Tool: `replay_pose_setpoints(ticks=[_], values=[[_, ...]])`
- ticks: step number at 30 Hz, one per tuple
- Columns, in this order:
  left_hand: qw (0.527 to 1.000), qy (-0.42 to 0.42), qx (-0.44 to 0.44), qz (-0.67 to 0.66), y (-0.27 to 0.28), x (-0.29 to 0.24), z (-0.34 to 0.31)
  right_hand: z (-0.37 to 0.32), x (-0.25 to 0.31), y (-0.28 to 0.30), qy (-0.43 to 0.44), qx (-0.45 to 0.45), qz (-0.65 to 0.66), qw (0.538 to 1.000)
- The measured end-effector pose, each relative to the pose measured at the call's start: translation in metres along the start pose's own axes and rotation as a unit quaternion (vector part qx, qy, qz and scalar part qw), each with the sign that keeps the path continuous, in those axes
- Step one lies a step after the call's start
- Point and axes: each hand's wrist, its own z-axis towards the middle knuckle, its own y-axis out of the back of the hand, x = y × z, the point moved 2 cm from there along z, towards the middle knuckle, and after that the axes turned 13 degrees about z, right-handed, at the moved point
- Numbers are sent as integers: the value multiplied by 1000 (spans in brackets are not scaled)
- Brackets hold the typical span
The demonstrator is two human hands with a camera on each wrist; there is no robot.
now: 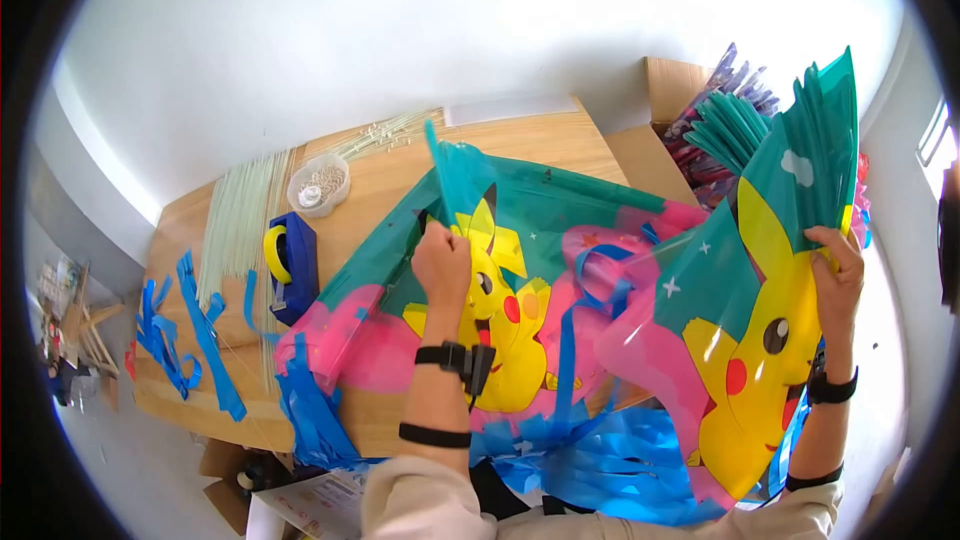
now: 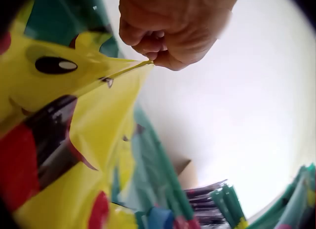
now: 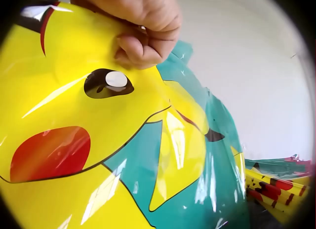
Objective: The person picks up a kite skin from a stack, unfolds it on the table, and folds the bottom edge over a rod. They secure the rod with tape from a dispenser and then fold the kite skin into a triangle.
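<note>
My left hand [image 1: 443,265] pinches a glossy printed plastic sheet [image 1: 515,360] with a yellow cartoon figure on green and pink. In the left wrist view the pinched yellow film is drawn up to a point under my fingertips [image 2: 153,55]. On the right, my right hand [image 1: 838,270] holds a second printed plastic sheet [image 1: 765,380] upright by its edge, its green upper part bunched in pleats. The right wrist view shows this hand's curled fingers [image 3: 140,51] against the yellow film. Blue ribbons [image 1: 570,350] lie over the sheet on the table.
The wooden table [image 1: 380,175] bears thin pale rods [image 1: 240,220], a plastic tub [image 1: 320,185] of small parts, a blue tape dispenser [image 1: 292,270] and blue strips [image 1: 205,330]. An open cardboard box [image 1: 640,160] with folded sheets [image 1: 730,130] stands behind, at the right.
</note>
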Motion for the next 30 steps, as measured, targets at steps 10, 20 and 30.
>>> replay_pose_setpoints(ticks=[10, 20, 30], values=[[951, -69, -82, -289, 126, -85, -42, -22, 34, -47, 141, -19, -271, 952], [743, -149, 305, -577, 131, -217, -103, -60, 86, -81, 128, 133, 50, 982], [960, 70, 54, -267, 23, -35, 8, -42, -18, 24, 12, -81, 205, 975]])
